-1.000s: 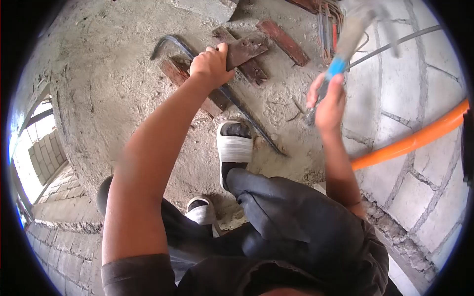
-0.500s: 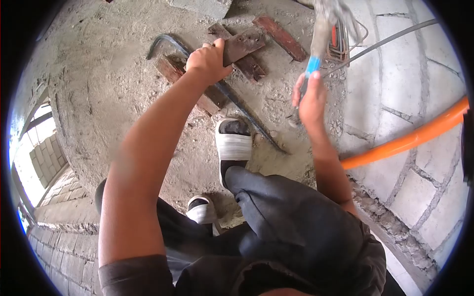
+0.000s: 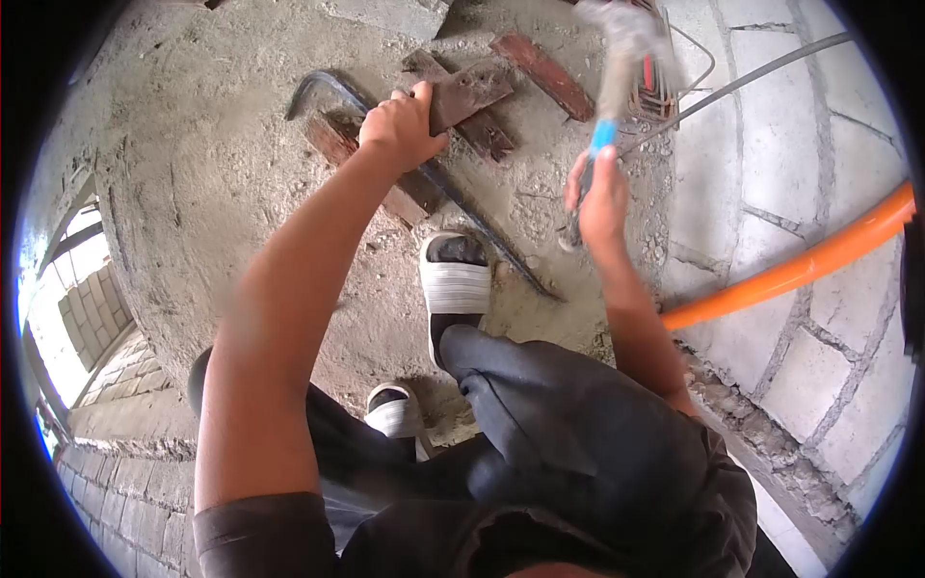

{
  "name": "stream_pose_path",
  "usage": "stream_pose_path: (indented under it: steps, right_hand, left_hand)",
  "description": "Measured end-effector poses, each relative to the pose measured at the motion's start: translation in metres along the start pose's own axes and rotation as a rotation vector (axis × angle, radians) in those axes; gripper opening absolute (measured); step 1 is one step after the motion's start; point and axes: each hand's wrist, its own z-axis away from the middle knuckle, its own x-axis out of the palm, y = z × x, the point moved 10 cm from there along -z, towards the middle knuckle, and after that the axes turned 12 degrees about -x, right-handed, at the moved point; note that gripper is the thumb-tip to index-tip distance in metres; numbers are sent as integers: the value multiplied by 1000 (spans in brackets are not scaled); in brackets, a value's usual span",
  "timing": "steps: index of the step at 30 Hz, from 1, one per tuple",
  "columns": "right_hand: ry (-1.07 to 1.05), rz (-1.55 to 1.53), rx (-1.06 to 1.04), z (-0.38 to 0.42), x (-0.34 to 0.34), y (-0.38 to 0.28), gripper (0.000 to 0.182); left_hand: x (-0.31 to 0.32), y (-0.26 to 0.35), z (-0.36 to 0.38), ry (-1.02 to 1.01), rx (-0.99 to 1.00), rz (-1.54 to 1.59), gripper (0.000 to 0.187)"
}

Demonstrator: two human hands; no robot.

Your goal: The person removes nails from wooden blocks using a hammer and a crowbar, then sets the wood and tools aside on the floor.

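Note:
My left hand (image 3: 400, 130) is closed around the near end of a short, weathered wood block (image 3: 472, 94), which lies across another reddish-brown wood piece (image 3: 493, 138). In my right hand (image 3: 604, 204) is a hammer (image 3: 614, 91) with a blue band on its handle. The hammer is raised, pointing away from me, and its head is smeared by motion. A black crowbar (image 3: 472, 209) with a hooked end runs beneath my left hand, over a wood piece (image 3: 332, 137) on the ground. The fingertips of my left hand are partly hidden behind the block.
Another reddish wood piece (image 3: 544, 75) lies farther out, near a bundle of bent metal rods (image 3: 658, 91). A concrete block (image 3: 400, 13) sits at the top. At the right, an orange pipe (image 3: 800, 270) and a dark cable (image 3: 761, 82) cross the block wall (image 3: 785, 154). My sandals (image 3: 456, 287) stand on rough ground.
The hammer and my right hand have shifted slightly left, and the hammer head has swung a little left. My left hand and the wood block have moved slightly left.

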Motion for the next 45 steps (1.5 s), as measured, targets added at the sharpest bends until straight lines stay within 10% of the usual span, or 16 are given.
stream_pose_path:
  steps: [9, 13, 19, 21, 24, 37, 39, 45]
  right_hand:
    - [115, 757, 193, 132, -69, 143, 49]
    - [88, 986, 208, 157, -95, 153, 45]
    - [79, 1089, -248, 147, -65, 104, 38]
    - [-258, 994, -265, 151, -21, 120, 40]
    - [-325, 984, -339, 161, 14, 127, 38]
    - [-314, 949, -424, 143, 11, 95, 27]
    - [-470, 675, 10, 140, -1, 120, 31]
    - [-619, 186, 232, 122, 22, 45, 38]
  left_hand:
    - [-5, -32, -8, -157, 68, 371, 93]
    - [-12, -50, 50, -608, 113, 1143, 87]
    - [22, -117, 127, -869, -165, 1570, 80]
    - [43, -134, 136, -1107, -76, 1703, 80]
    - [71, -168, 140, -1060, -365, 1783, 79]
    - [82, -277, 136, -433, -451, 1675, 43]
    - [93, -273, 142, -462, -528, 1632, 52]
    - [103, -273, 137, -383, -576, 1288, 70]
